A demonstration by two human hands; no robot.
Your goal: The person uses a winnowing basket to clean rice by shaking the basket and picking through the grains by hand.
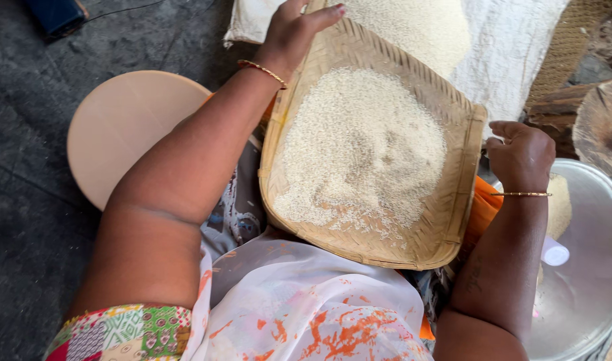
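- The woven bamboo tray (453,200) sits across the person's lap, tilted so its closed back rim is toward the body and its open edge points away; that slope keeps the grain from sliding off the near side.
- White rice (359,147) lies heaped in the middle of the tray, thinning toward the near rim, where bare weave shows.
- The left hand (294,33) is closed over the tray's far left edge, fingers curled on the rim, holding that corner up.
- The right hand (520,155) is clenched at the tray's right edge; it seems to grip the rim there, steadying that side, though the contact itself is hidden.
- Just beyond the tray, more rice is piled on a white cloth (513,47) spread on the floor.
- A steel basin (587,281) stands at the right, under the right forearm.
- A round, pale wooden board (125,127) lies on the dark floor (25,200) at the left.
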